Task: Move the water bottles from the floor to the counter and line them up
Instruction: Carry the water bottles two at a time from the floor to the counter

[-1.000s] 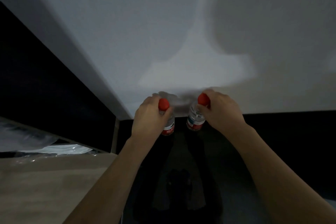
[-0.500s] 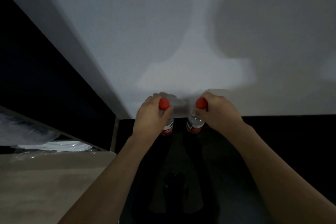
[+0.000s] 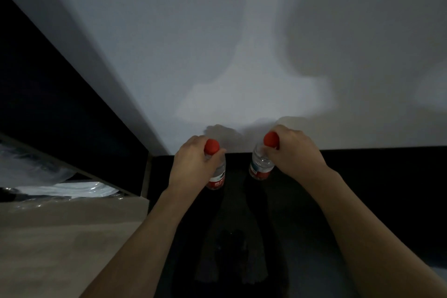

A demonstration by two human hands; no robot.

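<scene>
Dim light falls on a pale wall (image 3: 217,43) that fills the upper frame; below it runs a dark glossy surface (image 3: 362,189), and I judge this to be the counter. A tan wooden surface (image 3: 60,237) sits at lower left, with crinkled plastic wrap (image 3: 48,184) above it.

My left hand (image 3: 191,167) grips the left bottle (image 3: 216,174) at the neck, fingers curled just under its red cap (image 3: 212,147). My right hand (image 3: 295,152) grips the right bottle (image 3: 260,167) the same way, fingers wrapped beside its red cap (image 3: 271,139). Both hands are closed firmly on their bottles.

Both bottles are at centre frame, upright, long axes vertical, bases down against the dark surface close to the wall. I cannot tell whether the bases touch the surface or hang just above it. The bottles are side by side with a clear gap between them, the right one slightly higher in the frame than the left.

Each bottle is directly below its own hand, so the coming move, as I judge it, is a straight lowering and release, keeping both bases level along the wall edge.
</scene>
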